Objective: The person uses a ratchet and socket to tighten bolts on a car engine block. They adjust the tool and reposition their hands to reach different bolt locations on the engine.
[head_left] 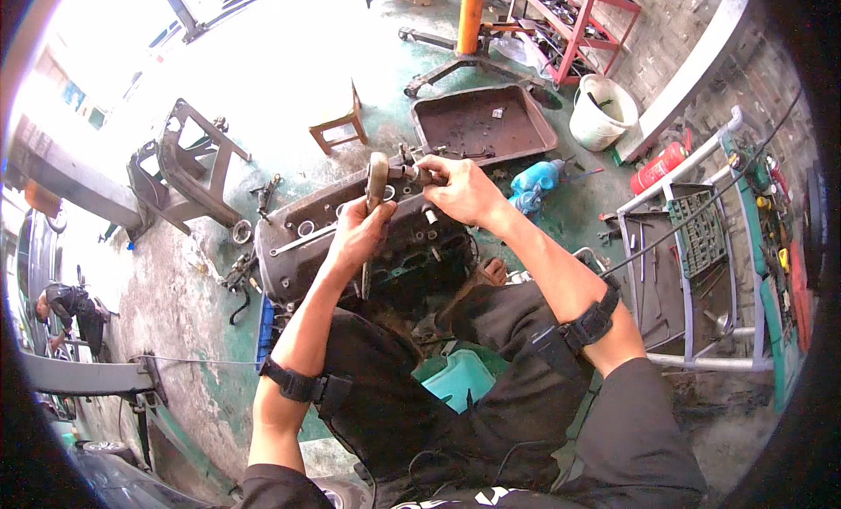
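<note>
My left hand [361, 229] is closed around the handle of a metal tool [378, 172] that looks like a ratchet wrench, its rounded head upward. My right hand [460, 190] pinches a short cylindrical metal piece [406, 171], like a socket, at the side of that head. Whether the two are joined I cannot tell. Both hands are above a dark, greasy engine block [293, 268] with round openings, lying in front of my knees. A long spanner [302, 242] rests on its left part.
Beyond the block is a brown drip tray [547, 145], with a small wooden stool [340, 128] to its left. At right are a blue bottle [536, 180], white bucket [603, 115], red extinguisher [659, 169] and tool cart [692, 360]. A person [74, 312] bends at far left.
</note>
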The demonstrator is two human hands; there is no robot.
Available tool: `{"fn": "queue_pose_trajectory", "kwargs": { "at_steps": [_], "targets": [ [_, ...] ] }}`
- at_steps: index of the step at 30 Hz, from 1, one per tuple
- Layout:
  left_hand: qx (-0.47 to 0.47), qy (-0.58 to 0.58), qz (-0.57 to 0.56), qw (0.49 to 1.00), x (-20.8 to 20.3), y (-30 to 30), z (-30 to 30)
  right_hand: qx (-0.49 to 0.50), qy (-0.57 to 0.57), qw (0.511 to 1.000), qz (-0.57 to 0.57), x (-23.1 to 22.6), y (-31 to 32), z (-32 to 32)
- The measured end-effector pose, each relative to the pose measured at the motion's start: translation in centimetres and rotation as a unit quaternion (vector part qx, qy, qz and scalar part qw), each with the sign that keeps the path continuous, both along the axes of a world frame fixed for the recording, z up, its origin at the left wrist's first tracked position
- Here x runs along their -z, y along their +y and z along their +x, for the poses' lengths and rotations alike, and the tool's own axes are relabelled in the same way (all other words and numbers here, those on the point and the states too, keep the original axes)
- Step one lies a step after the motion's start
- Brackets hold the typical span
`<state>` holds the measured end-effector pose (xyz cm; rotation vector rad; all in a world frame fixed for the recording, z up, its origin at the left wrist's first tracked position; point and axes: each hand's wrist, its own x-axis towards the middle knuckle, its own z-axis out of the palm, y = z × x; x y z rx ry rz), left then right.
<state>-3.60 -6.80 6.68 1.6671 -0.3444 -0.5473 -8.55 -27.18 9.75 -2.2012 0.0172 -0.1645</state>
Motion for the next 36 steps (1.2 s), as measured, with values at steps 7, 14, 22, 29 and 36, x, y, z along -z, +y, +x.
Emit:
{"fn": "queue_pose_trajectory", "kwargs": {
  "at_steps": [7,14,22,29,36],
  "targets": [
    [-0.006,-0.066,0.080,0.995,-0.9,0.2,0.1,0.004,-0.003,1.000,-0.023,-0.4,0.4,0.1],
    [-0.086,-0.018,-0.021,0.996,-1.0,-1.2,-0.1,0.036,-0.012,0.720,0.693,-4.9,2.5,1.1],
    [-0.120,0.076,-0.152,0.978,-1.8,-4.6,-1.4,0.116,-0.122,0.607,0.776,-6.9,2.4,1.3],
    [-0.143,0.080,-0.218,0.962,-2.7,-6.4,-2.7,0.135,-0.155,0.608,0.767,-6.8,2.2,1.6],
    [-0.158,-0.003,-0.145,0.977,-2.9,-6.2,-3.5,0.123,-0.153,0.607,0.770,-7.2,2.4,1.0]
  ]
}}
